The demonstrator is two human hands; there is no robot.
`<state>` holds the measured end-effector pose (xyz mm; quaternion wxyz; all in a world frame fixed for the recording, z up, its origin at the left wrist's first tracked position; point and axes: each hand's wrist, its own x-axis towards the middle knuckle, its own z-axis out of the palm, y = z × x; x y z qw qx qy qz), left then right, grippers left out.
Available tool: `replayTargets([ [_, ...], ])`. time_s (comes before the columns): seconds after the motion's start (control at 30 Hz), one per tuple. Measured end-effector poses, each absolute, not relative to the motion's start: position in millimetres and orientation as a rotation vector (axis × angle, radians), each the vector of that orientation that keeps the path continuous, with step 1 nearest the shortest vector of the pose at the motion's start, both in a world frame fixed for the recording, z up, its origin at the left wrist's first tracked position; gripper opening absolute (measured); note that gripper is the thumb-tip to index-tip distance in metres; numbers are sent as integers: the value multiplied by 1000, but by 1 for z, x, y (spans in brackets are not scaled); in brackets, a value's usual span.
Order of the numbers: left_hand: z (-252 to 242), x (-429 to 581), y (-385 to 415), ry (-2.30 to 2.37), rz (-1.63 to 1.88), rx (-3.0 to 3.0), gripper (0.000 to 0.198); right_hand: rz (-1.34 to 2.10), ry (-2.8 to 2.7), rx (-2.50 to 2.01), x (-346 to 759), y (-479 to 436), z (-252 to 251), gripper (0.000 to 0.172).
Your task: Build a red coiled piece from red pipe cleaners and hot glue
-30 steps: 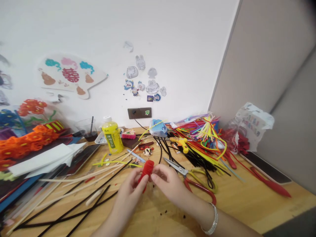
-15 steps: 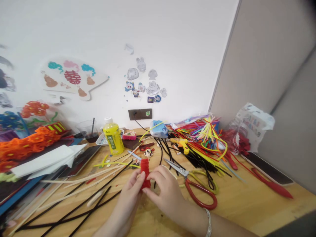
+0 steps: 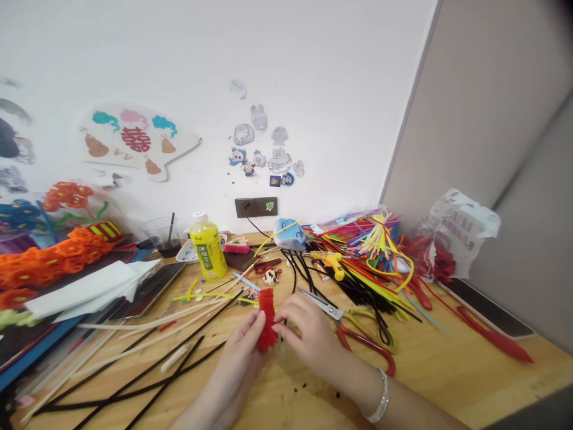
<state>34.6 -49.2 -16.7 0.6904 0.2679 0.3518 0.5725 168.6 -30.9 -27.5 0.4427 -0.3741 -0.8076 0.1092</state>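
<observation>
A small red ribbed piece made of coiled pipe cleaner (image 3: 267,316) stands upright between my two hands, just above the wooden table (image 3: 447,370). My left hand (image 3: 244,349) pinches its left side with thumb and fingers. My right hand (image 3: 308,331), with a silver bracelet on the wrist, pinches its right side. Red-handled scissors (image 3: 353,334) lie just right of my right hand. Long black and cream pipe cleaners (image 3: 147,352) lie to the left.
A yellow bottle (image 3: 207,251) stands behind the hands. A heap of coloured pipe cleaners (image 3: 371,251) with a yellow glue gun (image 3: 330,261) fills the back right. Orange flower pieces (image 3: 49,257), white sheets and a dark tablet sit left. A plastic bag (image 3: 456,230) lies far right.
The red piece went from tilted to upright and sank a little toward the table. Both hands kept their grip and shifted slightly with it.
</observation>
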Motion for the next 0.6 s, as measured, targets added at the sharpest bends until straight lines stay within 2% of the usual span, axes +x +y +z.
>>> replayTargets([
  [0.3,-18,33,-49,708,1235,579,12,-92,-2122,-857,170,-28,-32,26],
  [0.6,-14,25,-45,775,1133,670,10,-103,-2184,-859,177,-24,-28,25],
])
